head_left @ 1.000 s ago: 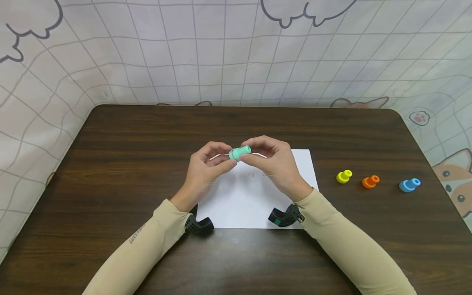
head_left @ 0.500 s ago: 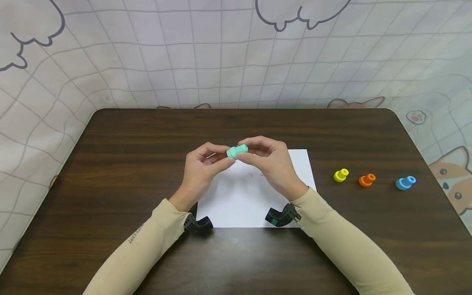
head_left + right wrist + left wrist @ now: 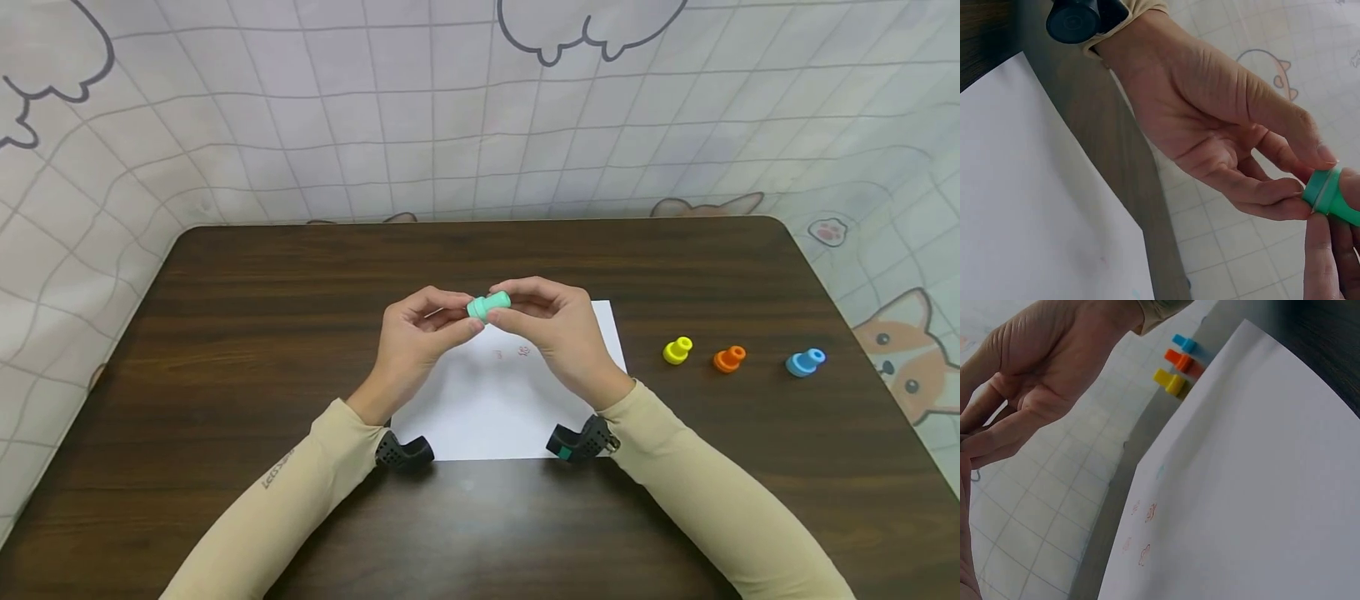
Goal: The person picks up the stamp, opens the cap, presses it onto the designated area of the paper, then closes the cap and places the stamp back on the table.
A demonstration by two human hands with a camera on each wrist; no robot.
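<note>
Above the sheet of white paper (image 3: 465,417), both hands hold one mint-green stamp (image 3: 489,305) between them. The thumb and fingers of my left hand (image 3: 408,346) pinch its wider, capped end. My right hand (image 3: 562,329) pinches the narrower handle. In the right wrist view the stamp (image 3: 1342,203) shows a pale seam between its teal end and green body, with the left hand (image 3: 1204,125) at the teal end. Small red prints (image 3: 1150,512) and a faint blue one mark the paper. In the left wrist view the stamp is hardly visible behind the right hand (image 3: 1047,369).
To the right of the paper, a yellow stamp (image 3: 677,351), an orange stamp (image 3: 729,359) and a blue stamp (image 3: 806,362) stand in a row on the dark wooden table (image 3: 262,333). A white gridded cloth (image 3: 420,108) hangs behind the table. Each wrist carries a black camera band.
The head view has shifted, so the paper and the three standing stamps appear farther left. Both hands keep their hold on the mint-green stamp, with only slight movement.
</note>
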